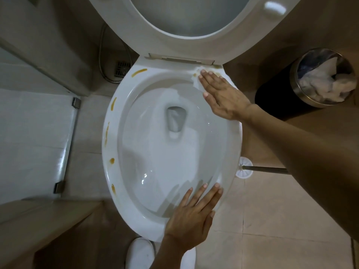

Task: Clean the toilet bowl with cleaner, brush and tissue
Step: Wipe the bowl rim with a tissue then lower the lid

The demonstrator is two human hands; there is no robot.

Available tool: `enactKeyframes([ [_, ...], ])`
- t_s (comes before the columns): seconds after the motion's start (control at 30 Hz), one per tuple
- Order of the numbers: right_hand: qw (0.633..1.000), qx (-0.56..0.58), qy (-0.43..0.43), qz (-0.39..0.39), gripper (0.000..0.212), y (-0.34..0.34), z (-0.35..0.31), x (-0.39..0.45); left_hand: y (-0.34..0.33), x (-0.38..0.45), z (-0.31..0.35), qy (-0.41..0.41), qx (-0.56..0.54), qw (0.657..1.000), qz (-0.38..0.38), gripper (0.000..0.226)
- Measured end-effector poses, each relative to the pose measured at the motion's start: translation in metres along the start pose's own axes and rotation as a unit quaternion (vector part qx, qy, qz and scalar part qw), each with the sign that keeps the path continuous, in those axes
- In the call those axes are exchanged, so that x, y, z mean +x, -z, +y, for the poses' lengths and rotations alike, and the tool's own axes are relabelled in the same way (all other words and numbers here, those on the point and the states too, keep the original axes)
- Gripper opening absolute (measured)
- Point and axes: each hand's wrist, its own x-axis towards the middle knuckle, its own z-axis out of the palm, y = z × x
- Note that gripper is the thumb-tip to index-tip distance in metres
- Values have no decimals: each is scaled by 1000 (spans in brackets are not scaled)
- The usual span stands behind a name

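Nearest the camera, in front of the toilet bowl (171,133): white slipper (140,252) on the tiled floor (272,220).

On the bowl's front rim: left hand (191,214), laid flat, fingers straight and spread, gripping nothing; fingertips reaching over the rim's inner edge.

Along the bowl's left rim: yellow-brown stains (112,161), spaced in short streaks from front to rear.

Just beside the bowl's right rim, on the floor: toilet brush (246,167), white head close to the rim, metal handle pointing away from the bowl.

On the bowl's rear right rim, near the hinge: right hand (221,94), fingers straight and together, pressing flat on a white tissue (198,82). Tissue showing beyond the fingertips, touching a smeared brown stain on the rim.

Right of the bowl, beyond the right hand: round metal-rimmed bin (303,94) holding crumpled white tissue.

Behind the bowl: seat (174,43) raised upright.

Left of the bowl's rear: floor drain (122,69) and a metal hose (101,53).
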Motion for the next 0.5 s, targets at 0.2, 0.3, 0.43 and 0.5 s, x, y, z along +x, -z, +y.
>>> enactKeyframes([
  [0.2,1000,-16,25,10,61,1,2,4,-1,0,0,-1,-3,1000,4,54],
  [0.3,999,-25,26,9,61,2,10,-4,-2,0,-1,-2,-4,1000,7,53],
  [0.43,1000,2,5,11,60,4,1,10,-1,1,-1,-2,-7,1000,5,53],
  [0.5,1000,4,6,12,60,4,0,12,-2,1,-2,-2,-7,1000,5,53],
])
